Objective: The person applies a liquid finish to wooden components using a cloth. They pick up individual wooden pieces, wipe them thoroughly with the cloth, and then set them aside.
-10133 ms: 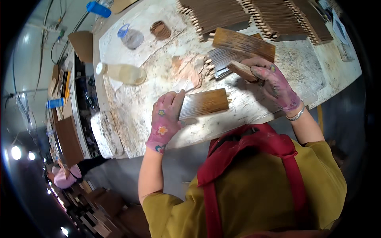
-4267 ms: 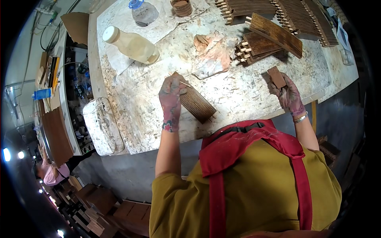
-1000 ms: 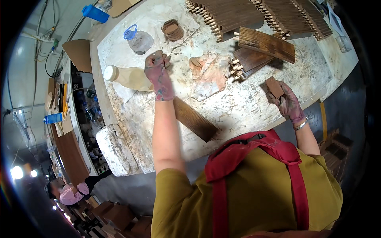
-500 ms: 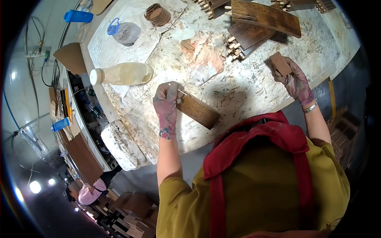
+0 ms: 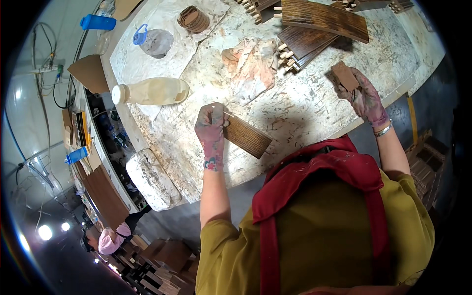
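A dark-stained wooden slat (image 5: 248, 136) lies flat near the front edge of the stained workbench (image 5: 305, 108). My left hand (image 5: 211, 132), in a paint-smeared glove, pinches a thin light stick at the slat's left end. My right hand (image 5: 363, 94), gloved too, is raised over the bench's right edge and grips a small brown wooden block (image 5: 345, 76). The two hands are well apart.
A stained rag (image 5: 253, 66) lies mid-bench. Stacks of dark slats with pale dowels (image 5: 305, 42) sit behind it. A milky plastic bottle (image 5: 150, 92) lies on its side at left, with a clear jug (image 5: 155, 42) and brown discs (image 5: 193, 18) beyond. Another person (image 5: 110, 241) is below left.
My left hand has come back from the far left side of the bench to the slat's end. My right hand stays raised with the block.
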Available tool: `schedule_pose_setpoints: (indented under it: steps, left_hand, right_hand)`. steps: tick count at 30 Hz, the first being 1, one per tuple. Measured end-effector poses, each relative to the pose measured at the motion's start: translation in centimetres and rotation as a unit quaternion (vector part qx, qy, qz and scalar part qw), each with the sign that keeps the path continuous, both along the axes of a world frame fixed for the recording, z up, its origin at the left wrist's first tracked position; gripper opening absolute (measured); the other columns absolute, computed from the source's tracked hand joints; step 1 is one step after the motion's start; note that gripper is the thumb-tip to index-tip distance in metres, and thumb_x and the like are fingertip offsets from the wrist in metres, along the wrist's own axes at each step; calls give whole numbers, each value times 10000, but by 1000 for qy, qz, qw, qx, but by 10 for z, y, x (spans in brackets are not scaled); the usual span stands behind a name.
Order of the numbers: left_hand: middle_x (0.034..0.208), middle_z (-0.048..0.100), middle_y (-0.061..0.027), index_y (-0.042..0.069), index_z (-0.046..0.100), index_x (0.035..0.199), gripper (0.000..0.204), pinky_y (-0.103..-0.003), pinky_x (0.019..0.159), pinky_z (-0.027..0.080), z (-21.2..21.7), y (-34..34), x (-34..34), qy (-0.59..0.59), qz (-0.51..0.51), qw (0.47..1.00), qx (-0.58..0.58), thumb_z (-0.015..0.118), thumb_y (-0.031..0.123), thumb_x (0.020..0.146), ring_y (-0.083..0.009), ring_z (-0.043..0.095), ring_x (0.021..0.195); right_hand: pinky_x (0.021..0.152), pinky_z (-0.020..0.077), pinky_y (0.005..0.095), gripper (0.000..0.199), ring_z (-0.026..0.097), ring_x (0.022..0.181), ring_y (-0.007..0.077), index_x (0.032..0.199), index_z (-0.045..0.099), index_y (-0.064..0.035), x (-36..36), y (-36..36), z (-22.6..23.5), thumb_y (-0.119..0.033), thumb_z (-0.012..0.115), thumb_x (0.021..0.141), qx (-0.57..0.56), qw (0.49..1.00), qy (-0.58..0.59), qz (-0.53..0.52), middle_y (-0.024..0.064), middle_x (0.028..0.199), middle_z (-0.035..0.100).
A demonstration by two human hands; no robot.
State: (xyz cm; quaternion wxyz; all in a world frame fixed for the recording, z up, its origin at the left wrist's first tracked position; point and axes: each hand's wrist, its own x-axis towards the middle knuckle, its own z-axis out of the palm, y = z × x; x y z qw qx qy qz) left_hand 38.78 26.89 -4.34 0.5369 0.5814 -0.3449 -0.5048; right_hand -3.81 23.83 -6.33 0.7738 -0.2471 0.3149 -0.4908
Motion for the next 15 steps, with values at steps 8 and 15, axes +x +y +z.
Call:
schedule_pose_setpoints:
  steps: [8, 15]
  left_hand:
    - [852, 616, -120, -19, 574, 999, 204, -254, 570, 443, 3, 0, 1, 35, 39, 999, 6, 682, 135, 920, -160, 565, 696]
    - [821, 605, -84, -23, 584, 989, 168, -250, 568, 429, 6, -1, -2, 61, 20, 998, 19, 680, 87, 907, -141, 546, 670]
  right_hand:
    - [854, 575, 354, 529, 652, 991, 219, 1361, 473, 27, 2, 0, 2, -369, 539, 1016, 17, 1000, 12, -13, 150, 1205, 616]
    - [850, 578, 351, 518, 655, 984, 220, 1357, 479, 26, 3, 1, 4, -366, 525, 1022, 12, 1000, 14, -11, 154, 1197, 619]
